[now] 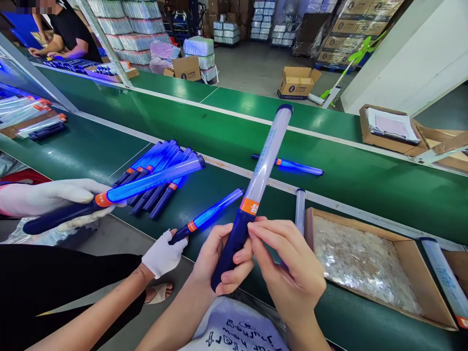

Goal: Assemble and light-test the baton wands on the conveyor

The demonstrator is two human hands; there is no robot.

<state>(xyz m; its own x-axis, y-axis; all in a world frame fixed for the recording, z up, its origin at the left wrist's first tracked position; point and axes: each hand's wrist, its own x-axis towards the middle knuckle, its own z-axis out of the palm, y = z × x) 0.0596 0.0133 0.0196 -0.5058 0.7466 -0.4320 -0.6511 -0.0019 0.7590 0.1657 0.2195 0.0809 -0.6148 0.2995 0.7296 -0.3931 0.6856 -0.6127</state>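
My left hand (228, 258) is wrapped around the dark blue handle of an unlit light stick (268, 151). The stick tilts up to the right, with a clear tube, a dark cap and an orange band above the grip. Against the upper side of that handle, my right hand (287, 263) is closed in a pinch; whatever lies between its fingertips is too small or hidden to make out. Just left of my hands, a co-worker's gloved hand (164, 253) holds a glowing blue light stick (215, 209). The co-worker's other gloved hand (80, 195) holds another lit stick (153, 180).
Several lit sticks (149, 168) lie piled on the green bench. One more lit stick (300, 167) rests on the green belt (226, 129) beyond. At right stands a cardboard tray (435, 297) of small clear plastic pieces, with unlit sticks beside it. Another person (73, 34) works far left.
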